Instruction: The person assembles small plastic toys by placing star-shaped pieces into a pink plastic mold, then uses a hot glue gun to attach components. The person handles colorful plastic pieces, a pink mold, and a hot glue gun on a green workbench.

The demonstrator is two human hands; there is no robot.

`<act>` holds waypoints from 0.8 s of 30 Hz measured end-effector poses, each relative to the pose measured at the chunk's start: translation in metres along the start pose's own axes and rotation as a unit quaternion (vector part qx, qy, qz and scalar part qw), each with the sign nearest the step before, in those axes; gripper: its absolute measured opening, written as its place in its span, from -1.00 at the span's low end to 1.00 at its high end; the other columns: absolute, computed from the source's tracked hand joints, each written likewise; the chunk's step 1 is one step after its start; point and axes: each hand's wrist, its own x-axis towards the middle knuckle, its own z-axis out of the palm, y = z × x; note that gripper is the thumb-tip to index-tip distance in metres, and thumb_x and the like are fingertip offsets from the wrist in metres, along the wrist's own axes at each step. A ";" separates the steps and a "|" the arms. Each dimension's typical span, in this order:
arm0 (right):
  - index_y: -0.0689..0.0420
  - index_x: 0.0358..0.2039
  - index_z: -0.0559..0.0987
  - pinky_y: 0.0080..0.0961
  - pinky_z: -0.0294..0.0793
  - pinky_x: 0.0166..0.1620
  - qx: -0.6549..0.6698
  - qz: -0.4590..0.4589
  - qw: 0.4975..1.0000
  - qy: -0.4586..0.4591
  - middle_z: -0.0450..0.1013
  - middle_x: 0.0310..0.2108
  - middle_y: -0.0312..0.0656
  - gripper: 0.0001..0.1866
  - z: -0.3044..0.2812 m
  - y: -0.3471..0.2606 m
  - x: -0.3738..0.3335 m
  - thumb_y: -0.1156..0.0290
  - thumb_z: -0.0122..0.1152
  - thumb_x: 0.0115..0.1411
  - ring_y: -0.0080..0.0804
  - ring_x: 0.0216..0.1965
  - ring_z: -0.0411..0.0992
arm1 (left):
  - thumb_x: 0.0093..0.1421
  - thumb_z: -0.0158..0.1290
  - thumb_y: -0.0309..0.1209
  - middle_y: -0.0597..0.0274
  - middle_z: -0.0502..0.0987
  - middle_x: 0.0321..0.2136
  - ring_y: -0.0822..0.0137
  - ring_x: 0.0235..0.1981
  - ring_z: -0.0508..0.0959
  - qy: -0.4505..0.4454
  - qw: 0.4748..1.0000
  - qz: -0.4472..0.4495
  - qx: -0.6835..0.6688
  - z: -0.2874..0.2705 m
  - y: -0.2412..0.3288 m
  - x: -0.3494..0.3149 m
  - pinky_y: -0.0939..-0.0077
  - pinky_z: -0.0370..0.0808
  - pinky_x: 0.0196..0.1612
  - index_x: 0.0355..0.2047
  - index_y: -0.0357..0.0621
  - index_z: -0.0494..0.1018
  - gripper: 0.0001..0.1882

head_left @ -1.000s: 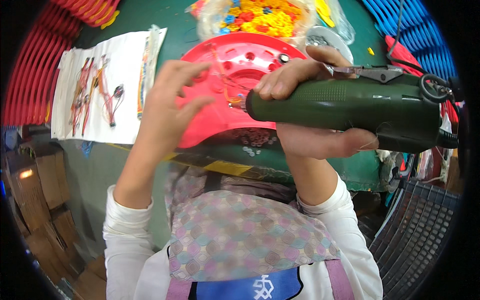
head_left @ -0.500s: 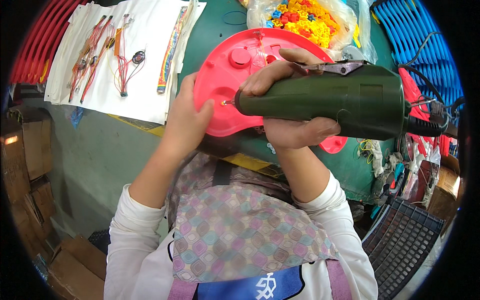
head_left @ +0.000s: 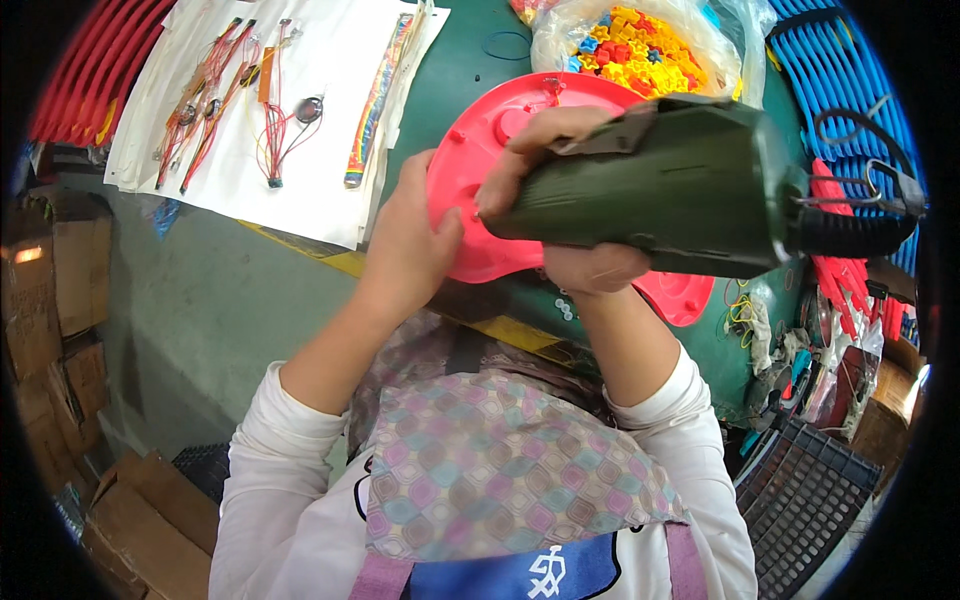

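A round red plastic disc (head_left: 500,130) with small holes and bosses is tilted up over the green table (head_left: 450,70). My left hand (head_left: 410,240) grips its left lower edge. My right hand (head_left: 570,180) is wrapped around a dark green electric screwdriver (head_left: 680,185), whose tip presses against the disc's face. A black coiled cable (head_left: 850,235) runs off the tool's rear to the right.
White paper sheets (head_left: 320,130) with red and orange wire bundles (head_left: 215,85) lie at the left of the table. A clear bag of yellow, red and blue small parts (head_left: 640,50) sits behind. Blue hoops (head_left: 860,80) and red hoops (head_left: 70,80) flank it. Cardboard boxes (head_left: 50,300) stand at left.
The disc has been lifted and tilted closer to me. My left hand slid from the disc's face to its lower edge. The screwdriver swung in against the disc.
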 end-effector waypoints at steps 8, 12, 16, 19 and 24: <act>0.32 0.15 0.27 -0.45 0.57 -0.30 0.110 -0.075 0.991 0.032 0.45 -0.20 -0.02 0.14 -0.023 0.016 -0.009 -0.58 0.09 -0.02 -0.33 -0.41 0.54 | 0.21 0.08 -0.51 -0.25 0.50 -0.04 -0.19 0.02 0.52 -0.029 0.999 0.012 0.018 -0.003 0.012 -0.002 0.13 0.45 0.07 0.24 -0.27 0.17 -0.40; 0.39 0.16 0.28 -0.36 0.59 -0.35 0.130 -0.129 0.983 0.012 0.47 -0.38 -0.04 0.31 -0.045 -0.002 -0.031 -0.72 -0.05 -0.11 -0.29 -0.48 0.51 | 0.15 0.04 -0.58 -0.09 0.43 -0.10 -0.05 -0.07 0.50 -0.019 0.997 0.057 0.049 0.000 0.038 -0.012 0.19 0.46 0.03 0.26 -0.26 0.19 -0.37; 0.41 0.15 0.31 -0.31 0.59 -0.39 0.105 -0.191 0.975 -0.033 0.46 -0.51 -0.10 0.35 -0.066 -0.043 -0.034 -0.77 -0.15 -0.13 -0.29 -0.52 0.48 | 0.15 -0.13 -0.70 -0.04 0.45 -0.08 0.06 -0.12 0.52 0.012 0.998 0.054 0.014 0.007 0.021 -0.005 0.27 0.48 -0.03 0.23 -0.26 0.25 -0.42; 0.39 0.13 0.32 -0.30 0.60 -0.41 0.074 -0.190 0.979 0.012 0.45 -0.52 -0.11 0.33 -0.078 -0.060 -0.044 -0.77 -0.17 -0.12 -0.30 -0.54 0.47 | 0.14 -0.18 -0.72 0.00 0.47 -0.07 0.21 -0.16 0.52 0.036 0.995 -0.014 -0.093 0.007 0.014 -0.014 0.39 0.49 -0.10 0.21 -0.26 0.28 -0.43; 0.38 0.12 0.33 -0.31 0.60 -0.41 0.017 -0.185 0.978 0.091 0.48 -0.50 -0.09 0.30 -0.092 -0.020 -0.074 -0.76 -0.18 -0.09 -0.29 -0.54 0.48 | 0.09 -0.15 -0.71 -0.02 0.40 0.01 0.20 -0.16 0.51 0.021 0.999 0.008 -0.026 -0.002 0.004 -0.020 0.40 0.49 -0.11 0.18 -0.29 0.31 -0.43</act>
